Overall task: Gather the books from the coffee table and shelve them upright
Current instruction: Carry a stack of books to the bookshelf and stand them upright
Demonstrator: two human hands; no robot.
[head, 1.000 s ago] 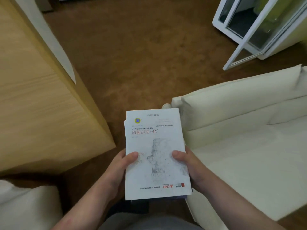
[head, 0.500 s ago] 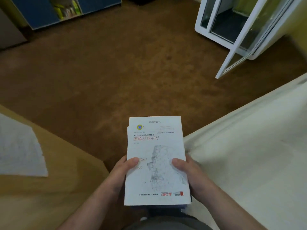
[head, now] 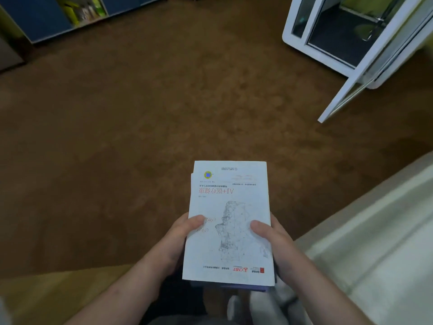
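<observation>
I carry a small stack of books [head: 230, 207] flat in front of me over the brown carpet. The top one is white with red upside-down lettering and a grey line drawing; a darker book edge shows under its near side. My left hand [head: 181, 240] grips the stack's left edge with the thumb on the cover. On the opposite edge my right hand [head: 269, 240] holds it the same way. The fingers below the stack are hidden. A blue shelf unit [head: 77, 15] with an open compartment stands at the far left.
A wooden coffee table [head: 58, 292] corner shows at the lower left. A cream sofa [head: 379, 242] runs along the right. A white glass-fronted cabinet [head: 332, 43] with its door [head: 365, 76] swung open stands at the far right. Brown carpet [head: 164, 109] lies between.
The view has swung up and away from the coffee table, which has slid out to the lower left. More carpet, the blue shelf unit and the white cabinet came into view. Both hands keep the same hold.
</observation>
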